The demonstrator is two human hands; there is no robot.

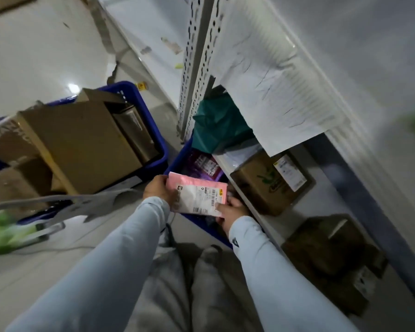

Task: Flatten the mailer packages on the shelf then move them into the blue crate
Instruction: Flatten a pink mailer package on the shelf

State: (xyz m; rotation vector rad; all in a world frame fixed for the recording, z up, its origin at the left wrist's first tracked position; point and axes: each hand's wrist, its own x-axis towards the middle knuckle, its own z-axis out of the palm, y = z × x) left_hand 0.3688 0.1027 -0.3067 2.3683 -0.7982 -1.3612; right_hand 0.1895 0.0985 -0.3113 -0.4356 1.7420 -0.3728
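Note:
A pink mailer (pixel 197 195) with a white shipping label hangs flat over a blue crate (pixel 177 159) that stands on the floor beside the shelf. My left hand (pixel 158 190) grips the mailer's left edge. My right hand (pixel 230 212) pinches its lower right corner. A purple mailer (pixel 204 164) lies inside the crate under the pink one. A dark green mailer (pixel 218 125) bulges at the far end of the crate, against the shelf upright.
A second blue crate (pixel 151 130) at the left is packed with cardboard boxes (pixel 82 144). The white metal shelf (pixel 240 178) at the right carries brown boxes (pixel 268 185) on its lower levels. A perforated upright (pixel 197 63) rises behind the crates. My knees fill the bottom.

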